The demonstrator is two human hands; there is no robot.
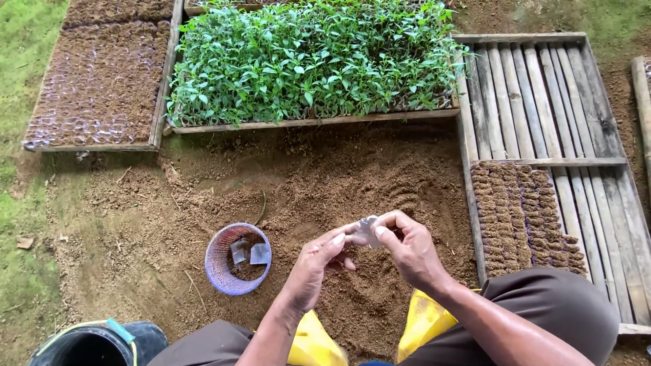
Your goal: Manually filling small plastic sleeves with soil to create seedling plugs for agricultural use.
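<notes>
Both hands meet over a patch of loose brown soil [339,183], each pinching the same small clear plastic bag [367,229] between thumb and fingertips. The left hand [319,261] comes up from below with its grip clenched on the bag's near-left edge; the right hand [407,247] closes on the other edge from the right, fingers curled over the top. The bag is held in the air above the soil, between the two hands — whether it has anything in it cannot be told. Just left of the hands a small purple basket [220,271] sits on the soil with a few more clear bags [251,253] lying inside on a little soil. Beneath the forearms show two yellow boots [420,322] and the knees of brown trousers [563,305]. At the lower left corner stands a dark bucket [91,346] with a pale rim. To the right lies a slatted wooden frame [542,95], and in its near part small soil-filled bags [522,217] stand packed in tight rows. Beyond the soil a wooden tray [312,123] holds dense green seedlings [312,57], and to its left another tray [157,88] holds rows of filled bags without plants. Grass [20,81] borders the left side.
</notes>
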